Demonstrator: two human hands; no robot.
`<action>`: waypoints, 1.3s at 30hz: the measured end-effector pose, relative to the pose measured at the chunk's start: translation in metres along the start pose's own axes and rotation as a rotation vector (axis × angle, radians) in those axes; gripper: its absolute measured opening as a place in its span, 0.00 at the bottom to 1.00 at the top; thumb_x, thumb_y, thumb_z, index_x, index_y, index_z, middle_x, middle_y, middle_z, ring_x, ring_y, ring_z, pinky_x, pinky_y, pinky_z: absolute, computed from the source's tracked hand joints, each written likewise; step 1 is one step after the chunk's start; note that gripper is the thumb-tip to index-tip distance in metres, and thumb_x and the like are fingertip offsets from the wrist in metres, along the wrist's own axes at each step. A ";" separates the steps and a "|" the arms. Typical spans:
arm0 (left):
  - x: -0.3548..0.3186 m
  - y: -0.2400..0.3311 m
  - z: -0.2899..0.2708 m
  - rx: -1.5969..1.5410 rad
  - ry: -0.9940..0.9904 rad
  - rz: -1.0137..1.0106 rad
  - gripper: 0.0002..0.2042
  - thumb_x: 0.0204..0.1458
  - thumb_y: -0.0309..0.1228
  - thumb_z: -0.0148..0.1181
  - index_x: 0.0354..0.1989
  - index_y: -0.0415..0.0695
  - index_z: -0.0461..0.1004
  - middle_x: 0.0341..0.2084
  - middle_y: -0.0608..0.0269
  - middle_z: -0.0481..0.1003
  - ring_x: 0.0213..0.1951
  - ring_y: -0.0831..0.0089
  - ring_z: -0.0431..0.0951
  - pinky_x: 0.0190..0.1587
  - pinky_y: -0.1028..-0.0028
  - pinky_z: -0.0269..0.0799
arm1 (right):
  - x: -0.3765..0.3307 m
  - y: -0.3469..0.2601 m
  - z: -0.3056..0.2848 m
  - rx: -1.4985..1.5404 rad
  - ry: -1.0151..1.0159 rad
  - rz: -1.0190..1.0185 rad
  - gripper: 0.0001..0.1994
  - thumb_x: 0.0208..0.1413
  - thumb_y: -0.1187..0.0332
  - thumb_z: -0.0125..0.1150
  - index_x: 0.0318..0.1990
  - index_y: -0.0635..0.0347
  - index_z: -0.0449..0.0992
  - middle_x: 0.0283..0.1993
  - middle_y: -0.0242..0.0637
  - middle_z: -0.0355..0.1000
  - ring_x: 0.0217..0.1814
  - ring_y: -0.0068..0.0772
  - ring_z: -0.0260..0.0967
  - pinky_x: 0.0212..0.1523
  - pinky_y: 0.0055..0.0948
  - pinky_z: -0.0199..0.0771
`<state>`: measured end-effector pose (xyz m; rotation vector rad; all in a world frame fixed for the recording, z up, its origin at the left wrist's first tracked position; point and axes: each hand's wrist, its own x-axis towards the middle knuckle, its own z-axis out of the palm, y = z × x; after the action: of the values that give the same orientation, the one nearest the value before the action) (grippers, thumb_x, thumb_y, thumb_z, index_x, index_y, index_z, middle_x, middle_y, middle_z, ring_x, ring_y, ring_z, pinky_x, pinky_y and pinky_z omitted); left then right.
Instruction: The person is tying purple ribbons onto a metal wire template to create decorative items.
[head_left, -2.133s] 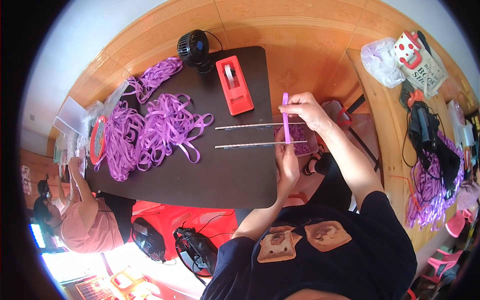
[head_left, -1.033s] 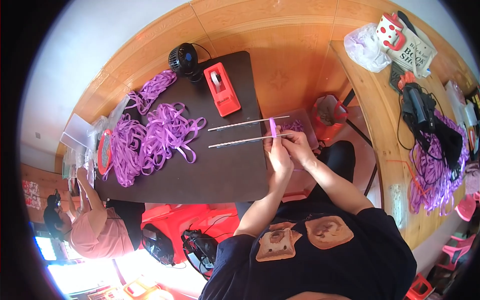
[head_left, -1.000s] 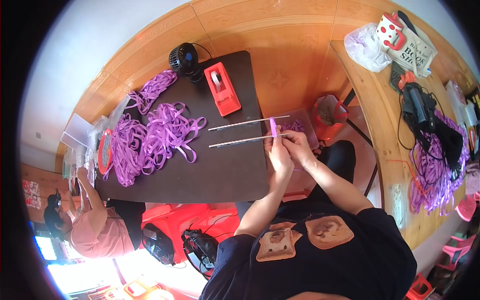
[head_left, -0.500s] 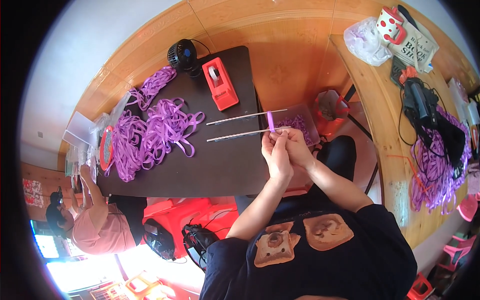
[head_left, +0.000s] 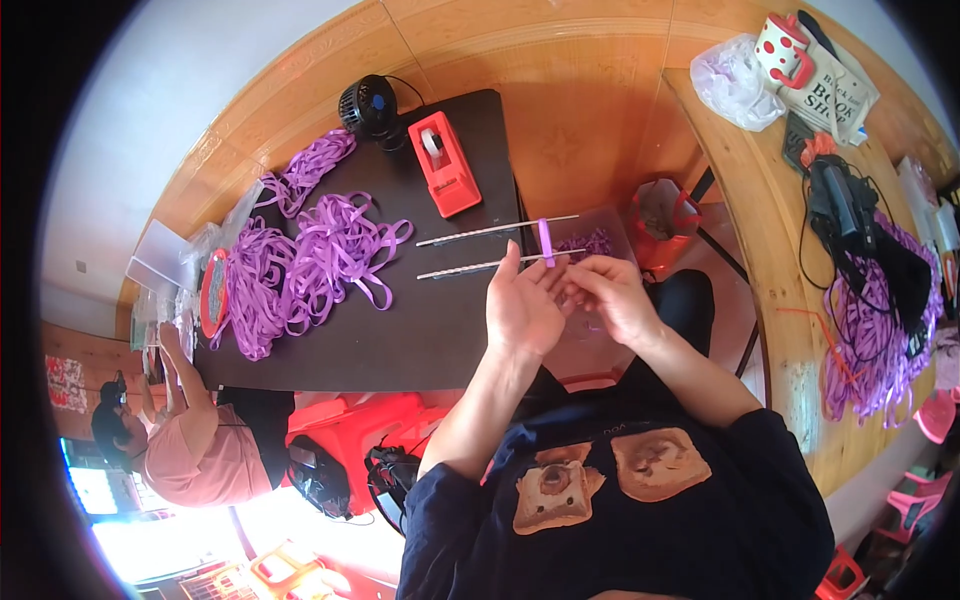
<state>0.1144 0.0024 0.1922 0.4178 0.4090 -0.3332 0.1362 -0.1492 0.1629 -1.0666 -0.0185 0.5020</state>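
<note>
Ribbon [head_left: 545, 240] pinched between raised left hand [head_left: 523, 310], right hand [head_left: 612, 300].

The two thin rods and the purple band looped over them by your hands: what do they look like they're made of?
The two rods look like metal: thin, straight, silvery-grey with a dull shine. The purple band looks like flat ribbon or soft plastic strip, matching the floppy, curling purple pile on the dark table; which of the two I can't tell.

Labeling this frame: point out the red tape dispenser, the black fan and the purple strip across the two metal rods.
red tape dispenser [head_left: 446, 172], head view, on its red body.
black fan [head_left: 367, 104], head view, on its round grille.
purple strip [head_left: 545, 241], head view, on its middle between the metal rods [head_left: 470, 267].
</note>
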 end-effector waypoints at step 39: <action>-0.014 0.008 0.001 0.032 -0.177 -0.034 0.37 0.61 0.57 0.34 0.63 0.33 0.50 0.60 0.49 0.58 0.61 0.59 0.59 0.63 0.59 0.51 | 0.138 -0.028 0.134 -0.434 0.016 -0.223 0.07 0.53 0.70 0.62 0.28 0.66 0.76 0.22 0.30 0.70 0.23 0.18 0.60 0.24 0.25 0.60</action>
<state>0.1057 0.0124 0.2021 0.4091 0.2389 -0.4071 0.2357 0.0066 0.2220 -1.4728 -0.2389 0.2919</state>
